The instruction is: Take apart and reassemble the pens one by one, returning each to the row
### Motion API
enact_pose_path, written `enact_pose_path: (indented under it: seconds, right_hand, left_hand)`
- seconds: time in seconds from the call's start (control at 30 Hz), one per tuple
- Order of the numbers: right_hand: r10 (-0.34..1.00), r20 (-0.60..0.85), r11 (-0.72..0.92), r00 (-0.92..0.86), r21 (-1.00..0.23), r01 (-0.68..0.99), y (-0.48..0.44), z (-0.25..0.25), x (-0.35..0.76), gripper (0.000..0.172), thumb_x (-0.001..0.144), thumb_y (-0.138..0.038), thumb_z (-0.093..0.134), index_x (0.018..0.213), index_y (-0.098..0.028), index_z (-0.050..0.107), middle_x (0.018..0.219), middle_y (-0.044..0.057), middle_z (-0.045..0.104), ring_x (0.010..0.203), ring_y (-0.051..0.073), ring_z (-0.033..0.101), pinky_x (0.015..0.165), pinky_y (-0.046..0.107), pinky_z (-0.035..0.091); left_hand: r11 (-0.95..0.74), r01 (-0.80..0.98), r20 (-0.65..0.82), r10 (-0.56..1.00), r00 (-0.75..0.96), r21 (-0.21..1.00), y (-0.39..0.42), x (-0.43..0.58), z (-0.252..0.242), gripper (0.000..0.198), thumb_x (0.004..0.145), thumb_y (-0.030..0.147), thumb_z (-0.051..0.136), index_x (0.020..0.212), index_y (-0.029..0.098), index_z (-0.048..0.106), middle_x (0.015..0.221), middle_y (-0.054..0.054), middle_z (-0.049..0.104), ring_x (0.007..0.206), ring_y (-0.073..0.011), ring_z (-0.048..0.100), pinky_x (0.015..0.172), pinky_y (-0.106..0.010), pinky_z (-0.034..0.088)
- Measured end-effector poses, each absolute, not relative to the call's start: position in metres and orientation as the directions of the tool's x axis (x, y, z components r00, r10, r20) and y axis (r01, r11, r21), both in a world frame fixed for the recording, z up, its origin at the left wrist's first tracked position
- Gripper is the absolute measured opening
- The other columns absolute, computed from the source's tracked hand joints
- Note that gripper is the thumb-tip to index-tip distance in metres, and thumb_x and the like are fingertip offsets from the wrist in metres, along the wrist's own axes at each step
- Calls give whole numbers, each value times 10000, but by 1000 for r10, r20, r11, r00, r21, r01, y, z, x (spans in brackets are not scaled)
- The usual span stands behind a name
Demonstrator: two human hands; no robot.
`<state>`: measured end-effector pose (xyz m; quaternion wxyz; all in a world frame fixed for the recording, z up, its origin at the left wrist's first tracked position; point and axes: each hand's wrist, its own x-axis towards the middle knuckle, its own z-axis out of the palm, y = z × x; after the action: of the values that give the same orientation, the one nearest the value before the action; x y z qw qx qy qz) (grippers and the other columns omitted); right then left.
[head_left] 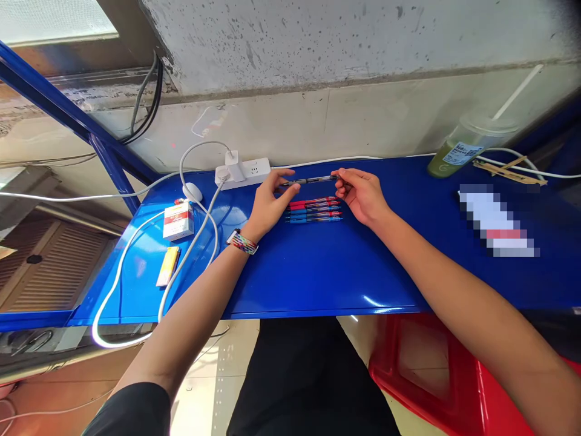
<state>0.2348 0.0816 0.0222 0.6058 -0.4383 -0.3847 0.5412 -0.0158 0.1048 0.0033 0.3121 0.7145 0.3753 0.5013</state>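
A dark pen point(311, 180) with a clear barrel is held level between my two hands, just above the blue tabletop. My right hand point(362, 194) pinches its right end between thumb and fingers. My left hand point(269, 203) is around its left end, the thumb below the pen and the index finger lifted over it; the exact contact is partly hidden. Right below, several pens lie side by side in a neat row, red pens point(313, 204) at the back and blue pens point(313, 218) in front. A woven multicoloured band circles my left wrist.
A white power strip point(254, 172) with plugs and looping cables stands back left. Nearby are a cigarette box point(178, 221) and a yellow lighter point(167, 266). At right are a green drink cup point(463, 148) with a straw and a blurred-out object point(497, 221). A red stool point(422, 369) stands below.
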Motion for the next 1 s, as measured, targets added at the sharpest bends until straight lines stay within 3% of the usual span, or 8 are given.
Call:
enact_pose_path:
  seconds: [0.1, 0.23, 0.37, 0.43, 0.63, 0.73, 0.9, 1.0]
  right_hand:
    - [995, 3, 37, 99, -939, -343, 83, 20, 235, 191, 854, -364, 1002, 853, -212, 885, 745, 16, 709, 621, 85, 568, 559, 211, 507]
    - [996, 19, 53, 92, -925, -376, 84, 17, 237, 203, 821, -356, 1023, 850, -195, 904, 734, 21, 712, 616, 75, 568, 560, 194, 505]
    - [996, 19, 51, 91, -932, -358, 83, 18, 236, 206, 836, -374, 1016, 856, -208, 896, 737, 13, 710, 623, 81, 568, 567, 203, 515]
    - [995, 17, 49, 94, -937, -346, 83, 19, 235, 209, 852, -381, 1013, 860, -215, 885, 739, 9, 708, 624, 85, 567, 565, 208, 515]
    - [994, 0, 37, 107, -936, -350, 83, 20, 235, 203, 881, -355, 1000, 848, -205, 866, 736, 10, 700, 621, 83, 563, 559, 201, 512]
    - [994, 4, 41, 106, -932, -359, 83, 21, 235, 169, 900, -328, 980, 856, -200, 878, 738, 13, 704, 622, 79, 566, 564, 193, 515]
    - [994, -2, 39, 107, -925, -379, 83, 21, 235, 111, 933, -260, 929, 858, -186, 894, 734, 22, 711, 617, 74, 571, 569, 181, 517]
    - [994, -18, 24, 109, -927, -375, 84, 19, 236, 116, 938, -249, 917, 851, -176, 891, 724, 21, 700, 605, 70, 564, 567, 181, 516]
  left_hand:
    - [-537, 226, 490, 840, 235, 813, 105, -15, 2, 206, 1156, 357, 626, 1286, 258, 752, 870, -19, 787, 880, -185, 778, 912, -357, 615]
    - [-611, 224, 564, 790, 241, 760, 107, -17, 0, 385, 982, 212, 813, 1355, 261, 732, 1223, -67, 829, 1200, -225, 788, 1014, -358, 623]
    - [-576, 249, 534, 817, 217, 779, 108, -18, 0, 222, 1127, 352, 682, 1306, 265, 778, 955, -33, 817, 951, -202, 791, 917, -366, 625]
    - [-566, 244, 528, 823, 207, 787, 108, -18, 0, 244, 1172, 384, 610, 1286, 263, 790, 860, -19, 797, 853, -190, 776, 882, -366, 621]
    - [-650, 220, 623, 760, 183, 727, 107, -17, 3, 164, 1028, 214, 765, 1182, 246, 815, 1244, -72, 858, 1197, -224, 801, 993, -360, 642]
    - [-603, 223, 581, 798, 163, 766, 106, -16, 4, 200, 1045, 279, 791, 1240, 248, 823, 1213, -70, 876, 1143, -217, 824, 973, -352, 647]
    - [-534, 219, 498, 844, 199, 817, 109, -18, 2, 172, 1082, 361, 774, 1161, 238, 865, 943, -42, 877, 888, -183, 824, 858, -335, 649]
    - [-581, 205, 543, 812, 214, 788, 111, -19, 0, 137, 1007, 281, 846, 1134, 239, 873, 1088, -57, 899, 970, -193, 832, 902, -350, 672]
